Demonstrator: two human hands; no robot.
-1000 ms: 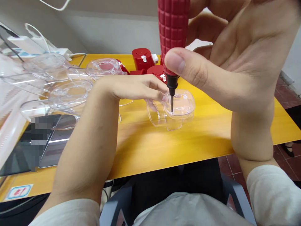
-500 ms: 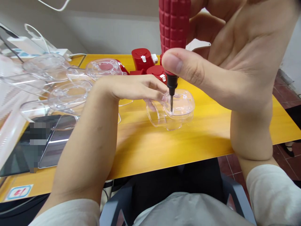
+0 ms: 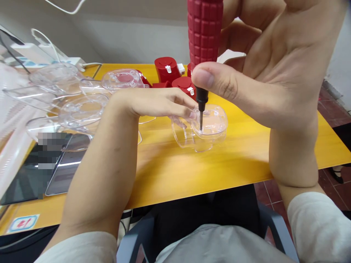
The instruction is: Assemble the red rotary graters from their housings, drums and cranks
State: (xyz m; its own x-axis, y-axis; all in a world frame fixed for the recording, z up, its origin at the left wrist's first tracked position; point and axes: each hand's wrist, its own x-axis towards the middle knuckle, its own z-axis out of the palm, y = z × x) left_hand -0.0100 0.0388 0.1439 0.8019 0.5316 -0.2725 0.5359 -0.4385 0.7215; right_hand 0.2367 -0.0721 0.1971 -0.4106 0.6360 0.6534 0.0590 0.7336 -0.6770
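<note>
My right hand is wrapped round the red ribbed grip of an electric screwdriver, thumb towards me. The tool stands nearly upright, and its thin bit reaches down to the near left edge of a clear plastic housing. Whether a screw sits under the tip is too small to tell. From the left, my left hand grips the housing, with fingers on its top and left side. The housing rests on the yellow table.
Several clear plastic parts lie at the left. Red containers with white clips stand behind my left hand. Dark flat devices lie at the left front, and a white power strip with cables is at the back left.
The view has shifted very slightly. The screwdriver is a touch lower in view, its bit still at the same spot on the housing. Both hands keep their holds.
</note>
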